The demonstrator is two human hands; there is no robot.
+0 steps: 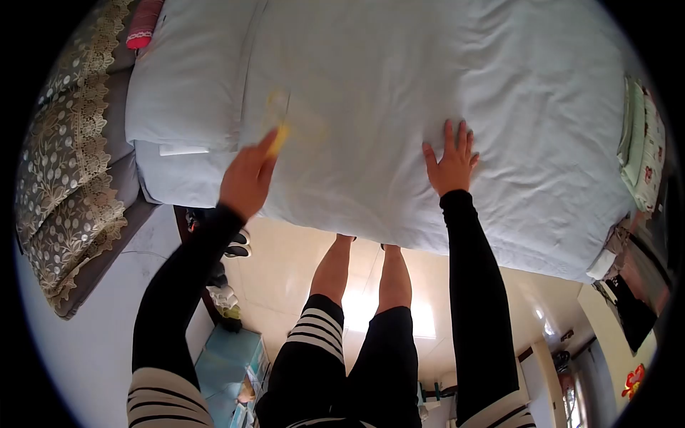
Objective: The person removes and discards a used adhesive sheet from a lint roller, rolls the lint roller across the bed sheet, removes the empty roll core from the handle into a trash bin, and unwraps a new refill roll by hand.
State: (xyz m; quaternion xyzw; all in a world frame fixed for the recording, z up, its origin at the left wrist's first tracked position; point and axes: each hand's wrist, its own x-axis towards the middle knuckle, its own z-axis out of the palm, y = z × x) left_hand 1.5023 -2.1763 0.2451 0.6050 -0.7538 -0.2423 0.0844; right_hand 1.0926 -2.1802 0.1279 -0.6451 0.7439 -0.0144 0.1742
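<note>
A pale grey-blue sheet (357,157) covers the bed, with wrinkles around its right part. My left hand (247,177) is closed around the yellow handle of a brush-like tool (280,132) over the left-middle of the sheet. The tool's far end is smeared by motion, so its shape is unclear. Flat on the sheet to the right lies my right hand (451,161), fingers spread, holding nothing.
A patterned lace-edged cover (78,164) lies at the far left, near a red-pink rolled item (144,23). Folded cloths (642,146) sit at the bed's right end. Shoes (238,246) and a blue-green cabinet (227,357) are below.
</note>
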